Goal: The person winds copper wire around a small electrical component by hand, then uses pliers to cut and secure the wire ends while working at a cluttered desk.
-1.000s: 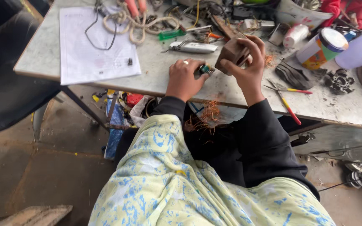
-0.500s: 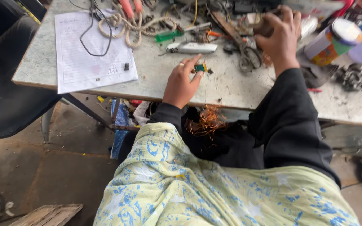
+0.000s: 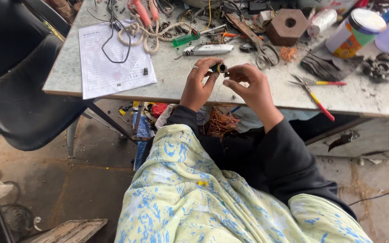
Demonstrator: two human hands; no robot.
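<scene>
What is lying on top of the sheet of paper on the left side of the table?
On the sheet of paper lie a loop of thin black wire and a small dark part near its right edge. The tabletop beneath the paper is hidden.

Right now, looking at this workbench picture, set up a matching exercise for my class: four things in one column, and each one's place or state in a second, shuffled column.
Things:
1. small dark spool
2. sheet of paper
3. hexagonal brown block
4. tangle of copper wire

Places or states:
A. below the table edge, by the person's lap
B. at the table's left end, overhanging its edge
C. pinched in the left hand, right hand close beside it
D. resting far back on the table, hole in its top

Pairs: 1-C, 2-B, 3-D, 4-A
</scene>
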